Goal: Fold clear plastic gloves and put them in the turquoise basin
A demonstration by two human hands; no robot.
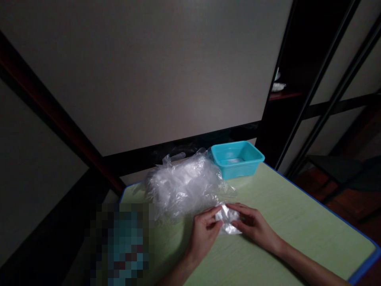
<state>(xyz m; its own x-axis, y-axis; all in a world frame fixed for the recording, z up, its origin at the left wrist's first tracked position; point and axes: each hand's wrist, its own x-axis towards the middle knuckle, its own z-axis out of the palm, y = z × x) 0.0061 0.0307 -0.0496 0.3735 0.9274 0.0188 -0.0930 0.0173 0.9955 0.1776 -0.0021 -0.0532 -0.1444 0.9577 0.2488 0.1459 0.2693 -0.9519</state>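
Between my two hands is a small piece of clear, shiny plastic film (pixel 228 216), folded or crumpled, just above or on the table. My left hand (pixel 206 228) pinches its left side between thumb and fingers. On the other side, my right hand (pixel 253 223) grips the right edge the same way. Just beyond my left hand lies a large heap of crinkled clear plastic bags (pixel 184 182). A turquoise plastic basin (pixel 238 159) stands behind, touching or close to the heap, with something pale at its bottom that I cannot make out.
The light green table (pixel 285 214) has a blue edge and reaches to a pale panelled wall or cabinet (pixel 178 79). A dark open shelf (pixel 285 94) is at the right, with a chair (pixel 342 171) beyond. A blurred-out patch covers the lower left.
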